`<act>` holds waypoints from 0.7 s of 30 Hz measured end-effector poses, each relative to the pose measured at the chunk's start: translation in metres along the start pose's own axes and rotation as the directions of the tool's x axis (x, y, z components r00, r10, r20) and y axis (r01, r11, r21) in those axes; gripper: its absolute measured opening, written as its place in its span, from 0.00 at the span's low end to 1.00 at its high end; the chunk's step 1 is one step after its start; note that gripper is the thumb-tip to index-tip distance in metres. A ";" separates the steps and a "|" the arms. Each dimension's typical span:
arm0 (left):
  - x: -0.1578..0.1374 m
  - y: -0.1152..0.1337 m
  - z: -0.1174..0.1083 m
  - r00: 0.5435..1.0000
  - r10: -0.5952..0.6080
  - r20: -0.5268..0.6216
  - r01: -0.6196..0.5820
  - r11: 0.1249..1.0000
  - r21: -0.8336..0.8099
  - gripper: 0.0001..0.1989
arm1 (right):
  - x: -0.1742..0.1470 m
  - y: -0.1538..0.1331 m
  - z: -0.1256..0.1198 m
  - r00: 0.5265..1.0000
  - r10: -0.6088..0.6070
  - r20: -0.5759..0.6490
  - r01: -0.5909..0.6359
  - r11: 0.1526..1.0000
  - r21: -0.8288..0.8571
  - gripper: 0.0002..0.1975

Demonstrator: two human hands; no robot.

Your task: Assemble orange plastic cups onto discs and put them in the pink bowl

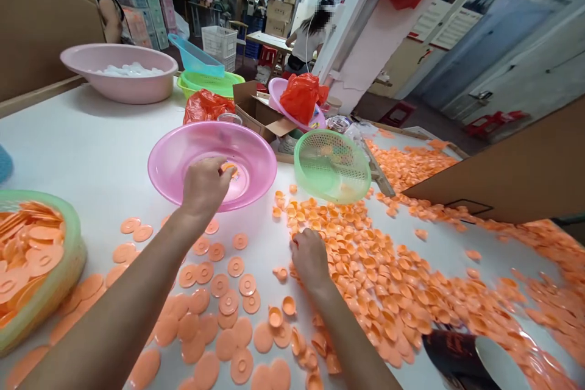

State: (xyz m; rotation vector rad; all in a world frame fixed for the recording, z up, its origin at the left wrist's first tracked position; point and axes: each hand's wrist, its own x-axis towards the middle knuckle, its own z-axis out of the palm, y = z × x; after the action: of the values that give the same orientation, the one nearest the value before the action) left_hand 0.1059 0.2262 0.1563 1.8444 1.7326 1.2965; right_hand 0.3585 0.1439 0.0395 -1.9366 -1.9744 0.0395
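Note:
My left hand [205,186] is over the pink basin [167,164], its fingers curled and the thumb pointing right. By the thumb tip shows a small orange piece [230,167]; whether it is held or lies in the basin is unclear. My right hand [311,259] is closed at the left edge of a heap of small orange plastic cups [361,256]. Its fingertips are pressed together, and anything between them is hidden. Flat orange plastic discs [228,301], many with a raised ring, lie scattered on the white table between and below my arms.
A green basket [75,237] full of orange discs stands at left. Behind are a green colander [331,173], a cardboard box [256,113] and a pale pink basin [137,88] with white pieces. A dark cup [450,350] lies at lower right. Two people [308,42] are farther back.

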 end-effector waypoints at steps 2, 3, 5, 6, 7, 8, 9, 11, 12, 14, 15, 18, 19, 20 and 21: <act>-0.011 -0.006 -0.004 0.995 0.053 0.088 -0.055 0.998 0.015 0.09 | 0.000 -0.010 0.005 0.999 -0.036 0.009 0.035 0.994 0.107 0.10; -0.024 -0.010 -0.003 0.981 0.077 0.180 -0.084 0.996 0.033 0.09 | 0.000 -0.018 0.009 0.998 -0.065 0.012 0.061 0.979 0.193 0.09; -0.057 -0.023 0.005 0.919 0.060 0.389 -0.094 0.993 0.067 0.09 | 0.002 -0.036 0.016 0.990 -0.138 0.021 0.122 0.926 0.356 0.07; -0.072 -0.031 0.011 0.887 0.031 0.460 -0.084 0.992 0.096 0.09 | 0.003 -0.046 0.020 0.983 -0.181 0.027 0.154 0.901 0.406 0.08; -0.086 -0.040 0.019 0.864 -0.006 0.503 -0.067 0.990 0.127 0.09 | 0.004 -0.056 0.024 0.974 -0.224 0.036 0.188 0.885 0.426 0.08; -0.097 -0.049 0.028 0.849 -0.042 0.527 -0.045 0.987 0.152 0.09 | 0.005 -0.065 0.028 0.963 -0.264 0.046 0.221 0.881 0.418 0.09; -0.104 -0.058 0.035 0.838 -0.074 0.541 -0.018 0.986 0.164 0.10 | 0.005 -0.072 0.032 0.953 -0.298 0.059 0.252 0.885 0.392 0.10; -0.110 -0.070 0.048 0.822 -0.121 0.557 0.034 0.986 0.163 0.10 | 0.005 -0.082 0.039 0.936 -0.343 0.079 0.303 0.898 0.318 0.12; -0.110 -0.074 0.052 0.821 -0.135 0.554 0.056 0.986 0.158 0.10 | 0.005 -0.085 0.041 0.930 -0.358 0.083 0.322 0.903 0.284 0.13; -0.105 -0.078 0.054 0.820 -0.161 0.549 0.094 0.985 0.147 0.09 | 0.005 -0.088 0.044 0.917 -0.392 0.078 0.364 0.900 0.238 0.13; -0.102 -0.078 0.053 0.814 -0.181 0.553 0.126 0.983 0.136 0.09 | 0.005 -0.089 0.045 0.906 -0.416 0.074 0.392 0.893 0.222 0.13; -0.091 -0.076 0.048 0.783 -0.239 0.574 0.259 0.965 0.050 0.11 | 0.007 -0.089 0.044 0.857 -0.510 0.074 0.490 0.851 0.189 0.14; -0.088 -0.076 0.047 0.778 -0.246 0.578 0.287 0.958 0.021 0.11 | 0.008 -0.089 0.044 0.842 -0.534 0.078 0.515 0.838 0.182 0.14; -0.086 -0.076 0.047 0.778 -0.247 0.577 0.300 0.954 0.004 0.10 | 0.008 -0.090 0.044 0.830 -0.551 0.082 0.532 0.828 0.180 0.14; -0.084 -0.076 0.047 0.777 -0.246 0.579 0.301 0.954 0.001 0.08 | 0.009 -0.090 0.044 0.822 -0.563 0.086 0.543 0.820 0.183 0.14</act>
State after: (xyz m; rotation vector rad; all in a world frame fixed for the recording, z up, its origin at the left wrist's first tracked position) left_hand 0.1041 0.1846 0.0410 1.6201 1.4945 0.5970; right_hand 0.2597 0.1580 0.0259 -1.2275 -2.4753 0.1653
